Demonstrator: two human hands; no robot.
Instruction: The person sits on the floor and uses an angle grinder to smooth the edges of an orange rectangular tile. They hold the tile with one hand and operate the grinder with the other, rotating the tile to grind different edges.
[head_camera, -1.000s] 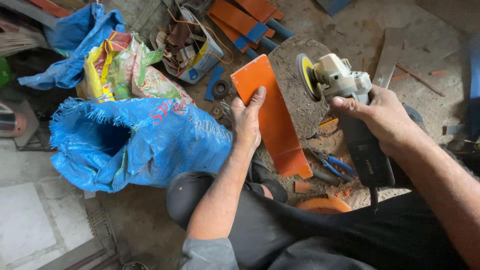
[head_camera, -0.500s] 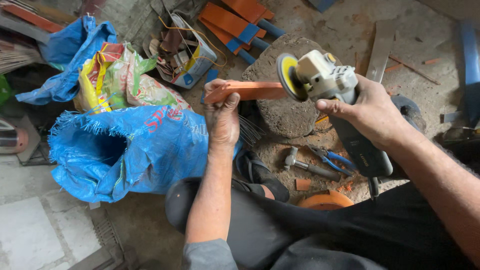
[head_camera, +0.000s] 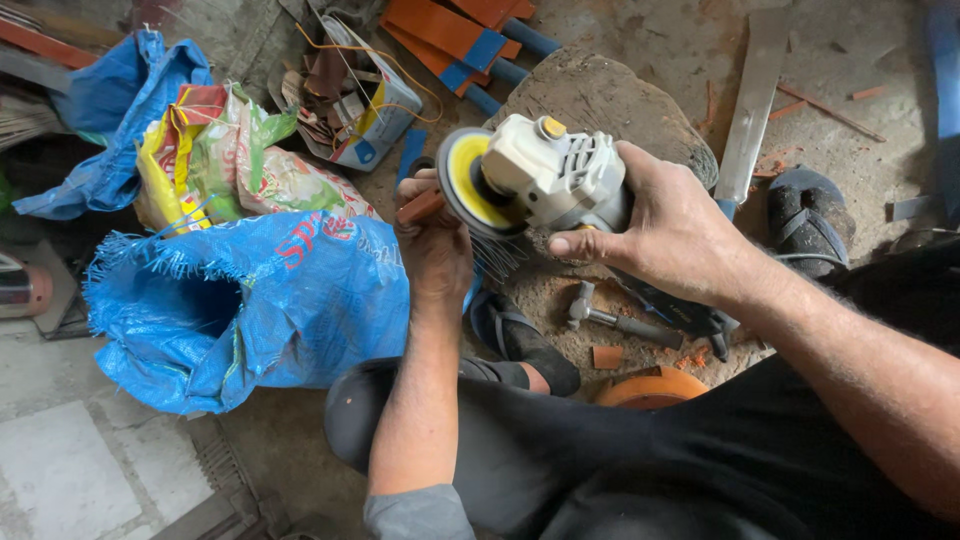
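Left forearm runs up from the lower middle of the view, elbow near the bent knee, wrist straight; left hand (head_camera: 435, 250) raised with its back to the camera, fingers curled tight around an orange strip (head_camera: 420, 207), of which only a short end pokes out up and to the left of the knuckles. The rest of the strip is hidden behind the hand and the disc, so its length and shape cannot be made out. Right arm comes in from the lower right, forearm angled up and left; right hand (head_camera: 672, 232) wraps over the body of an angle grinder (head_camera: 545, 180), thumb along the near side, fingers closed firmly over the top. The grinder's pale grey head points left, its yellow-backed disc (head_camera: 470, 182) standing nearly edge-on and just beside or touching the strip end by the left fingers; actual contact cannot be told. The grinder's dark rear handle is mostly covered by the right palm. Behind the tool sits a large rough stone (head_camera: 610, 100). Below the hands, on the dirt, a small hammer (head_camera: 600, 313) lies partly shaded. Blue woven sack (head_camera: 250, 305) lies open-mouthed left of the left arm. Orange and blue pieces (head_camera: 450, 30) piled at top, cut off by the frame edge.
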